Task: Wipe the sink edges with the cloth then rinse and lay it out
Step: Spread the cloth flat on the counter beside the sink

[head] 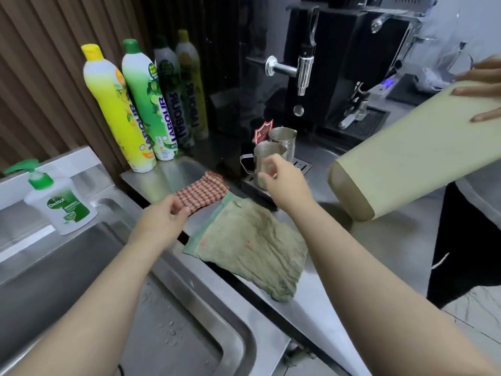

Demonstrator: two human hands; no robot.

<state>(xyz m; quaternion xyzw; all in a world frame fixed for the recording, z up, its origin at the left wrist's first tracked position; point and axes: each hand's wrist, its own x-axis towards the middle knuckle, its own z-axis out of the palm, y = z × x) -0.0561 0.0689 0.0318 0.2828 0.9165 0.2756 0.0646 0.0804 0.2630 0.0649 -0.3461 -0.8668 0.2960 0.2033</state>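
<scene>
Steel jugs [267, 164] just behind cloth [252, 246]

I see a red-and-white checked cloth [202, 191] beside a faded green cloth [252, 245] flecked with red. Behind them stand a yellow bottle [119, 109] and a green bottle [149, 101]. The white soap bottle [61, 210] has a green pump. The wall [40, 77] is brown and striped.

Two tall dish soap bottles [119, 104] [147, 104] stand here, and one pump bottle [63, 207] of hand soap. There are two metal jugs [264, 158] [283, 137], two cloths, namely one checked cloth [203, 192] and one green cloth [252, 245], one sink [238, 346] and one tap [305, 69].
</scene>
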